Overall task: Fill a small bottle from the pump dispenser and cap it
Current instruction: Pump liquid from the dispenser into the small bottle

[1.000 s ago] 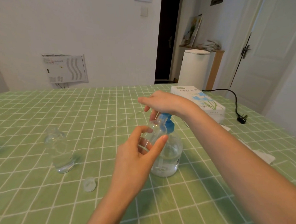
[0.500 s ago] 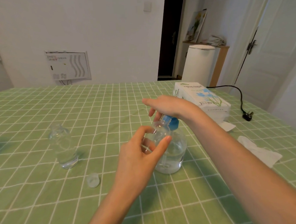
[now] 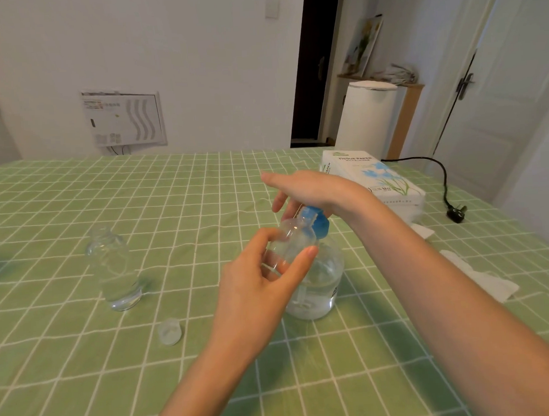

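A clear pump dispenser with a blue pump head stands on the green checked tablecloth. My left hand grips a small clear bottle, tilted with its mouth at the blue nozzle. Over the pump head lies my right hand, palm pressing on it and fingers stretched out. A small clear cap lies on the cloth left of my left wrist.
A second clear bottle stands uncapped to the left. At the back right lies a tissue paper box, with crumpled tissues nearer and a black power cord with its plug beyond.
The view shifted slightly. Both hands stay at the dispenser, with the right hand's fingers now stretched out more over the pump head and the small bottle held at the nozzle.
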`<state>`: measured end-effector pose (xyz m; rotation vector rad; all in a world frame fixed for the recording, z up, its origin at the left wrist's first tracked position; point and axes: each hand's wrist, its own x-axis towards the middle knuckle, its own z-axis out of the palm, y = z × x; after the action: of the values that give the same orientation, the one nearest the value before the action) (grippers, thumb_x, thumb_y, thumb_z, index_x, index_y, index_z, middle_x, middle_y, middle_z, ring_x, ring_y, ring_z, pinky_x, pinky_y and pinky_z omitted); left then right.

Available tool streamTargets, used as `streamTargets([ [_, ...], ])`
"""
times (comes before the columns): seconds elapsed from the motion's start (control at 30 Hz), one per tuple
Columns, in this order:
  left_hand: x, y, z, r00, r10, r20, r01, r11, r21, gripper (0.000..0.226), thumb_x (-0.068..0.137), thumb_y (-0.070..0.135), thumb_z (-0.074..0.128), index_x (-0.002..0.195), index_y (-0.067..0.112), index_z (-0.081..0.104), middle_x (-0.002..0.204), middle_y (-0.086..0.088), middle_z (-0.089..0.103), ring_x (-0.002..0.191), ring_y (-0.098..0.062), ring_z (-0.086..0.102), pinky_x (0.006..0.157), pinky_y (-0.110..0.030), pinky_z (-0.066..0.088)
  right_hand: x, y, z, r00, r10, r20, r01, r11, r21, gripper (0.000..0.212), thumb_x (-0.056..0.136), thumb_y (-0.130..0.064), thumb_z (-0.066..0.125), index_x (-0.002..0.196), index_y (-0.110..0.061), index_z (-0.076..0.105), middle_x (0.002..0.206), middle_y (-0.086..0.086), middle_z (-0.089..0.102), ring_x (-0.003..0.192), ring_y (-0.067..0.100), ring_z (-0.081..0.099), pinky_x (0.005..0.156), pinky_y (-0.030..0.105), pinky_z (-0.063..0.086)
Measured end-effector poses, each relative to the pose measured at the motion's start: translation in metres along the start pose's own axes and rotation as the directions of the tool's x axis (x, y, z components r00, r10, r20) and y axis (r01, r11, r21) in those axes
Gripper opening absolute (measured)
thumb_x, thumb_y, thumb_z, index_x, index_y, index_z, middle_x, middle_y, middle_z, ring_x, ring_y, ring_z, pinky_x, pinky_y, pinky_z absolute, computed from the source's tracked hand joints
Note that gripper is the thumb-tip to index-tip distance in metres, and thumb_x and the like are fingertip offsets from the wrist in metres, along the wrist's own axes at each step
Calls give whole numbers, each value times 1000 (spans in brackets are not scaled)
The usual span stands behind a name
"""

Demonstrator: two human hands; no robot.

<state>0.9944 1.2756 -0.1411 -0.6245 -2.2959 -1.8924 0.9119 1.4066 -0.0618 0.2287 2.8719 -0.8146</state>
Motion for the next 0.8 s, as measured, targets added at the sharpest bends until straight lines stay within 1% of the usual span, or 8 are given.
streamTargets([
  [0.1,-1,-3,0,1000,-14,1,14,1000,-8,41,60,64,58,89,35,61,68,-1,65,64,-24,62,67,-45,56,0,1,5,1000,-2,7,2,1000,-4,66,95,-61,26,107,-13,69,126,9,61,103,23,51,78,35,31],
  [0.17,-1,-4,0,1000,-18,1,18,1000,-8,42,60,64,59,89,35,61,67,-2,64,64,-25,62,67,-45,56,-1,1,6,1000,-3,5,3,1000,-10,65,95,-61,26,107,-14,68,126,8,61,102,23,50,77,35,31],
  [0.3,1,0,0,1000,-9,-10,9,1000,-1,44,59,67,57,90,36,60,60,7,60,63,-23,62,61,-34,55,-1,-1,0,999,-35,-34,36,999,31,61,95,-59,30,105,-13,68,115,10,66,102,25,58,74,34,35],
  [0.37,3,3,0,1000,2,-18,-2,1000,-1,47,57,68,56,90,35,60,59,9,58,62,-24,62,58,-29,52,-1,-3,-4,996,-50,-77,56,996,71,58,95,-57,33,102,-12,67,104,11,69,96,25,63,69,33,40],
  [0.47,5,6,0,1000,11,-25,-11,1000,-5,46,58,66,56,91,34,60,64,-3,60,63,-26,62,59,-30,51,-4,-4,-9,996,-52,-76,62,989,134,52,96,-53,36,100,-12,66,87,9,73,81,21,65,82,36,48],
  [0.53,6,7,0,1000,14,-23,-14,1000,0,46,58,66,56,91,35,60,69,-5,63,63,-25,63,58,-28,51,-7,-5,-15,998,-41,-57,48,991,128,48,97,-51,34,98,-15,66,83,5,74,87,22,65,93,43,47],
  [0.67,5,6,-1,1000,12,-28,-12,1000,-3,45,59,66,56,91,36,60,65,-2,62,64,-26,63,58,-30,52,-13,-7,-23,998,-4,-58,9,996,90,50,98,-51,27,98,-19,66,92,3,73,105,25,61,90,44,43],
  [0.8,5,5,-1,999,2,-35,-3,1000,-28,47,57,68,57,90,35,60,57,9,56,57,-24,59,58,-35,54,-16,-3,-14,999,33,-19,-32,998,55,55,99,-50,25,105,-16,68,119,8,63,110,28,56,95,46,43],
])
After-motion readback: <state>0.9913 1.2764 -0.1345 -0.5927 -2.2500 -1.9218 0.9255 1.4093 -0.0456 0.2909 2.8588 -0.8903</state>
